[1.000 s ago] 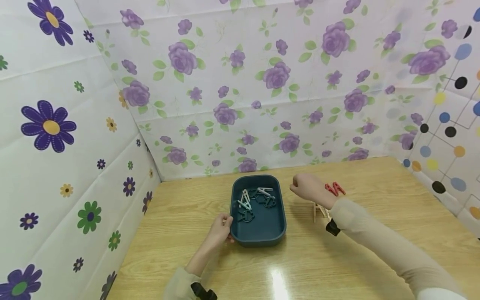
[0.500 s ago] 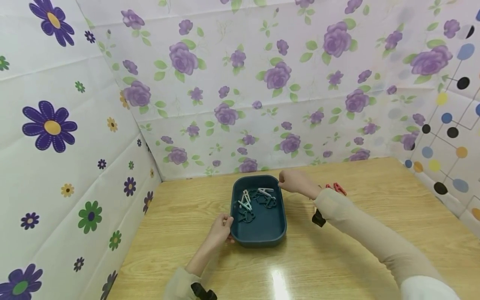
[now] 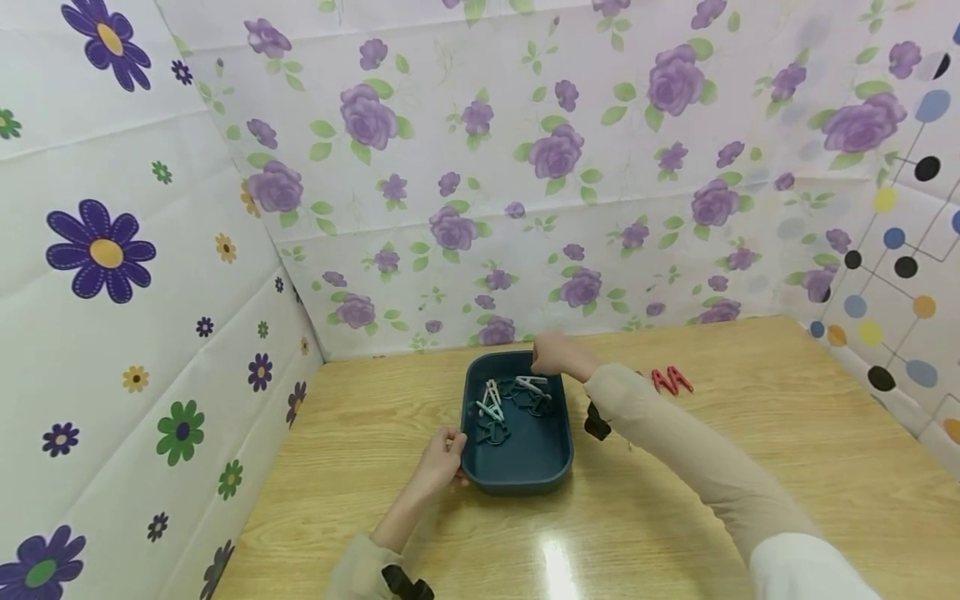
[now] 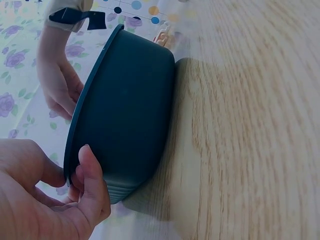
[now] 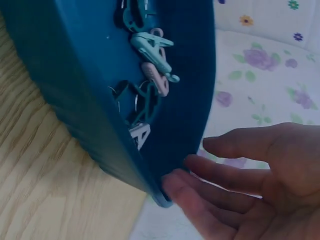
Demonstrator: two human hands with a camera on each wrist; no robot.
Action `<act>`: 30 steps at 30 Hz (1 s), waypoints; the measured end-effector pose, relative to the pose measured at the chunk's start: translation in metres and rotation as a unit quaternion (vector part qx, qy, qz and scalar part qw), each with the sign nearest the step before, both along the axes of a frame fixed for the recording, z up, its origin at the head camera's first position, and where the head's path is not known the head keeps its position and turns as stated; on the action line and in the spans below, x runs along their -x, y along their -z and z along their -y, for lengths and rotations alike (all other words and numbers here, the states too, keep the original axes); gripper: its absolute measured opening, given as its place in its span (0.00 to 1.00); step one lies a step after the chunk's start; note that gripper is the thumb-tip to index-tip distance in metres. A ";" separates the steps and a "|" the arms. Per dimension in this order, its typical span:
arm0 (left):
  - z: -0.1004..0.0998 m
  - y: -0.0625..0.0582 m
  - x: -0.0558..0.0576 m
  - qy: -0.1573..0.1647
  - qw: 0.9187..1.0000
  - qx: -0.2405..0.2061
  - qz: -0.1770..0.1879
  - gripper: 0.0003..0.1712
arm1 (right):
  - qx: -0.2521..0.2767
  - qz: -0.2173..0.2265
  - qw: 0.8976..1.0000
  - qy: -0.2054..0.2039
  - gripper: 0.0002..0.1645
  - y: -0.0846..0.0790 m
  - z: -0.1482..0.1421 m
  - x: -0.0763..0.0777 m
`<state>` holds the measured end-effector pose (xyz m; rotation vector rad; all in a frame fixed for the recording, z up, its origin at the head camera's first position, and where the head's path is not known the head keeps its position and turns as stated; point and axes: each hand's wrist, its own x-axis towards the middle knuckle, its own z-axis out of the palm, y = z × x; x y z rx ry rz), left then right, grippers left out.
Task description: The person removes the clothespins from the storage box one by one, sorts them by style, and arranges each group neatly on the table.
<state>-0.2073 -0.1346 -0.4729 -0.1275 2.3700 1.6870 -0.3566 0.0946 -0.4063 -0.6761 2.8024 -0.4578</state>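
My left hand (image 3: 441,457) grips the left rim of a dark teal plastic bin (image 3: 538,450); in the left wrist view its thumb lies on the rim with fingers curled beneath. Over the bin's far right corner is my right hand (image 3: 561,354). The right wrist view shows its thumb and fingers apart at the rim, nothing visible between them. Inside the bin lie dark green clips (image 5: 134,15), a mint clothespin (image 5: 152,52), a pale pink clothespin (image 5: 156,79) and a white clothespin (image 5: 140,134).
Red clothespins (image 3: 671,381) lie on the wooden table (image 3: 360,417) right of the bin. A beige clothespin (image 4: 162,35) shows beyond the bin in the left wrist view, mostly covered by my right sleeve in the head view. Flowered cloth (image 3: 450,167) hangs behind the table.
From the table on the right, my right hand has travelled left to the bin's far corner. Its sleeve now covers the beige clothespins. The left hand and bin have stayed put.
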 end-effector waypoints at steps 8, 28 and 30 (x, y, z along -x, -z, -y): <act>0.001 0.001 0.001 0.005 1.000 -0.005 -0.001 0.20 | -0.181 0.075 0.980 0.040 0.14 0.013 0.041 0.016; 0.002 0.003 0.003 0.008 1.000 0.007 -0.003 0.18 | -0.218 0.021 0.968 0.125 0.19 0.033 0.070 0.000; 0.002 0.004 0.004 0.008 1.000 0.007 -0.003 0.17 | -0.221 0.012 0.967 0.128 0.18 0.035 0.071 0.001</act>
